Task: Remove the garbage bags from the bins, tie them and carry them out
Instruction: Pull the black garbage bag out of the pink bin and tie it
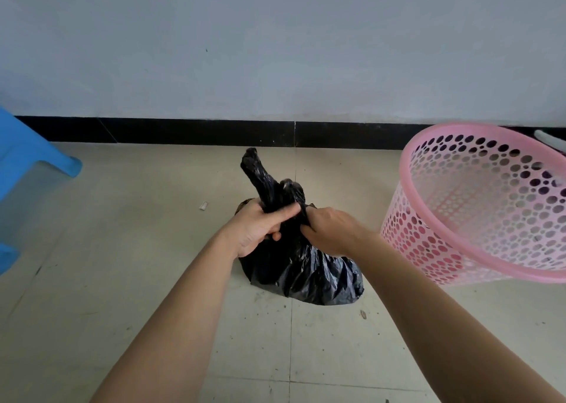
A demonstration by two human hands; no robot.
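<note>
Pale grey wall [275, 41], black skirting [183, 131], speckled beige floor tiles [122, 249], blue plastic stool [27, 154] at left.

A plain domestic room: pale tiled floor [122, 280] with scattered debris, bare white wall [275, 41] with black skirting [183, 131], a pink perforated bin [477, 206] and a blue plastic stool [27, 157].

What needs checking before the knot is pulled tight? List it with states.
1. Black garbage bag out of the pink bin, on the floor: ok.
2. Left hand gripping the gathered neck: ok.
3. Right hand holding the other twisted end: ok.
4. Knot formed: cannot tell, the hands hide it.
5. Bag free of tears: cannot tell.
6. Floor tiles around the bag free of spilled scraps: not ok.
</note>
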